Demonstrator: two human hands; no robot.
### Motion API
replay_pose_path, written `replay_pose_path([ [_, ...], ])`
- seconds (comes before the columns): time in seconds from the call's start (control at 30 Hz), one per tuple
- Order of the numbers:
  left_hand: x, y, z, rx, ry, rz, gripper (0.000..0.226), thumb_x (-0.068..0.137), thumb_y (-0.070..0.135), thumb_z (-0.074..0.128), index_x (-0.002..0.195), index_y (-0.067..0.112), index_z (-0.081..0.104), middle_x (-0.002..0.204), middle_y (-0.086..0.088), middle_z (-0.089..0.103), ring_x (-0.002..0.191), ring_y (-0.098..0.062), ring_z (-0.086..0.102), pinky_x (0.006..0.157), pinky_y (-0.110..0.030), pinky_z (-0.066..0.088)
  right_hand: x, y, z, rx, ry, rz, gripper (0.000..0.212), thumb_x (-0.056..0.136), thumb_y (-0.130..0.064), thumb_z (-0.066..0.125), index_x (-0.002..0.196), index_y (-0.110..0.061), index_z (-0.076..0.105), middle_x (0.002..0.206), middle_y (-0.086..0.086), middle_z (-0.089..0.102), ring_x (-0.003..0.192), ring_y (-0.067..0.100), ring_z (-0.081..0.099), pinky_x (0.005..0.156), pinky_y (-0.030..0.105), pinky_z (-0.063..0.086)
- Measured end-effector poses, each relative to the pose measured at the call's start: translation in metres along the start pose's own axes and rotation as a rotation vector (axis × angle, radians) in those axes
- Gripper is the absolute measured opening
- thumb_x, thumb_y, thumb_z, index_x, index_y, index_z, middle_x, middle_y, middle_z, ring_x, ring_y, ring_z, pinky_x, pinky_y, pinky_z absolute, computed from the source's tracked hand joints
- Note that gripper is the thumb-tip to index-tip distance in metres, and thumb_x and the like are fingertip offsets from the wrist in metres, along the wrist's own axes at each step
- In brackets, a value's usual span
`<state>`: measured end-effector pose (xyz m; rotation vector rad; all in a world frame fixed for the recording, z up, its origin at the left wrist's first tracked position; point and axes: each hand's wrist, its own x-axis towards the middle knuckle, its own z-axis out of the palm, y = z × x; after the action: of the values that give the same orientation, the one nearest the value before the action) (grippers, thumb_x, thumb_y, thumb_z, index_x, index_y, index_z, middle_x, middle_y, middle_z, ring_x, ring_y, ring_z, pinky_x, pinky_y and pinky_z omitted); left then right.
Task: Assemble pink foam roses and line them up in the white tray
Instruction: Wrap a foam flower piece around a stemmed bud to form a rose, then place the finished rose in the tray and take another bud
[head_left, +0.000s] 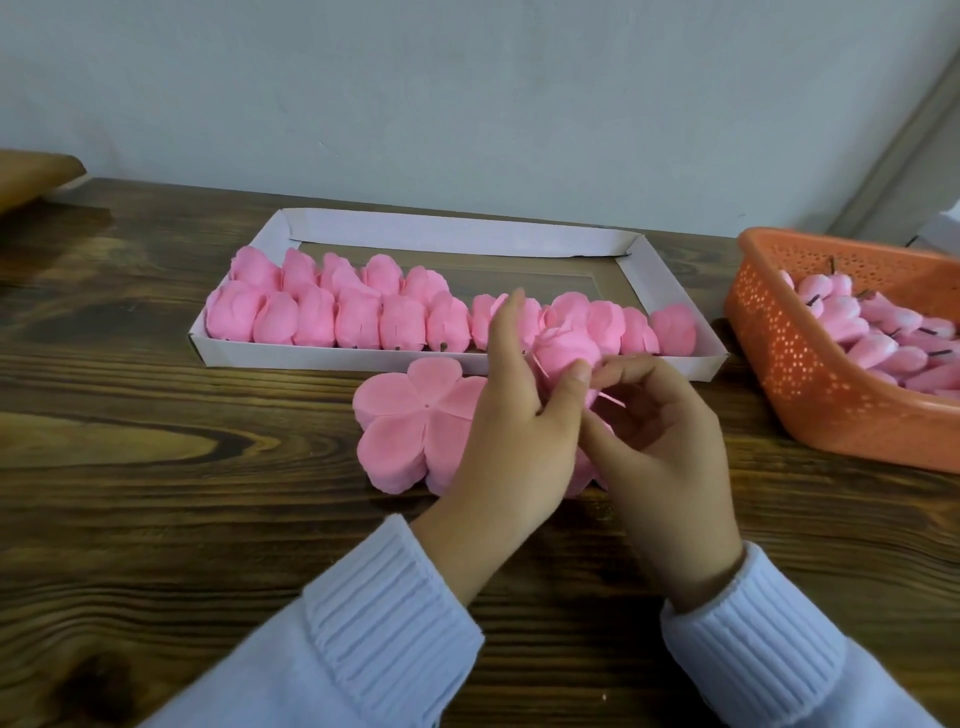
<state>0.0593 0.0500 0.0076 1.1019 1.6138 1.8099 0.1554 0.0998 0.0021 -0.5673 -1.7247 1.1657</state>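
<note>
A white tray (441, 234) lies at the back of the table with several finished pink foam roses (322, 317) lined up in two rows along its front. In front of the tray a stack of flat pink petal sheets (400, 415) lies on the wood. Above the stack my left hand (514, 415) holds a pink rose bud (563, 353) with thumb and fingers curled round it. My right hand (660, 431) pinches a thin petal edge at the bud's lower right side. The bud's stem is hidden by my hands.
An orange perforated basket (810, 384) at the right holds several pink buds with dark stems (883, 338). A tan object (36, 174) lies at the far left edge. A grey wall stands behind the dark wooden table (182, 467).
</note>
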Motion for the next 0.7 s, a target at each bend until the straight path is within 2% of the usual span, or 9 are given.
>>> replay_pose_path([
  [0.07,0.009,0.003,-0.004,-0.055,0.074,-0.029,0.061,0.096,0.016,0.052,0.143,0.039,0.019,0.139,-0.007,0.049,0.119,-0.021,0.056,0.099,-0.042,0.049,0.0,0.0,0.002,0.047,0.027,0.02,0.018,0.079,-0.005,0.07,0.084,-0.02,0.061,0.091,-0.005,0.069,0.092,0.009,0.068,0.079,0.019,0.051],
  [0.1,0.015,0.005,-0.007,-0.096,0.125,-0.033,0.056,0.096,0.014,0.051,0.138,0.038,0.023,0.132,-0.008,0.053,0.114,-0.022,0.059,0.097,-0.047,0.049,0.0,-0.001,0.003,0.055,0.048,0.02,0.014,0.079,-0.01,0.068,0.083,-0.02,0.06,0.092,-0.006,0.068,0.093,0.006,0.067,0.079,0.016,0.05],
  [0.2,0.04,0.015,-0.02,-0.142,0.277,0.005,0.03,0.094,0.006,0.046,0.109,0.03,0.035,0.086,-0.001,0.055,0.074,-0.021,0.064,0.082,-0.051,0.056,0.0,-0.001,0.002,0.045,0.081,0.014,0.011,0.079,-0.012,0.063,0.085,-0.021,0.059,0.093,-0.006,0.066,0.092,0.003,0.065,0.078,0.013,0.049],
  [0.27,0.064,0.021,-0.032,-0.184,0.251,0.029,0.027,0.092,-0.003,0.039,0.091,0.024,0.042,0.067,-0.003,0.05,0.057,-0.024,0.057,0.073,-0.044,0.057,0.0,-0.001,0.001,0.022,0.068,0.019,0.015,0.082,-0.007,0.063,0.087,-0.021,0.06,0.094,-0.006,0.066,0.091,0.002,0.065,0.078,0.012,0.048],
  [0.33,0.091,0.027,-0.04,-0.121,0.197,0.051,0.032,0.092,-0.008,0.033,0.082,0.018,0.048,0.065,-0.003,0.046,0.056,-0.02,0.054,0.067,-0.035,0.054,0.0,0.0,0.0,-0.006,0.061,0.028,0.016,0.083,-0.006,0.063,0.088,-0.021,0.06,0.094,-0.006,0.066,0.09,0.001,0.065,0.077,0.012,0.048],
  [0.4,0.116,0.031,-0.048,-0.018,0.182,0.034,0.034,0.094,-0.007,0.03,0.087,0.02,0.05,0.075,-0.001,0.047,0.055,-0.014,0.057,0.064,-0.028,0.053,0.001,0.001,-0.001,-0.021,0.066,0.035,0.012,0.081,-0.012,0.061,0.088,-0.022,0.06,0.093,-0.007,0.066,0.089,0.001,0.065,0.076,0.012,0.048],
  [0.47,0.138,0.031,-0.054,0.091,0.135,0.017,0.035,0.094,-0.005,0.027,0.094,0.024,0.047,0.079,-0.001,0.048,0.061,-0.019,0.059,0.061,-0.024,0.052,0.002,0.001,-0.002,-0.03,0.066,0.04,0.011,0.08,-0.015,0.06,0.088,-0.023,0.06,0.092,-0.007,0.066,0.09,0.004,0.065,0.078,0.014,0.048],
  [0.57,0.161,0.024,-0.059,0.274,0.048,0.048,0.041,0.092,-0.008,0.023,0.077,0.019,0.05,0.081,-0.004,0.046,0.075,-0.026,0.05,0.063,-0.026,0.053,0.004,0.001,-0.003,-0.051,0.057,0.051,0.013,0.079,-0.017,0.06,0.088,-0.026,0.06,0.092,-0.008,0.066,0.093,0.008,0.065,0.08,0.017,0.049],
  [0.7,0.176,0.015,-0.06,0.301,0.058,0.022,0.046,0.09,-0.013,0.026,0.066,0.012,0.055,0.075,-0.003,0.046,0.071,-0.022,0.043,0.066,-0.025,0.053,0.004,0.001,-0.003,-0.081,0.023,0.073,0.016,0.078,-0.015,0.058,0.088,-0.028,0.06,0.091,-0.01,0.066,0.09,0.008,0.065,0.076,0.019,0.048],
])
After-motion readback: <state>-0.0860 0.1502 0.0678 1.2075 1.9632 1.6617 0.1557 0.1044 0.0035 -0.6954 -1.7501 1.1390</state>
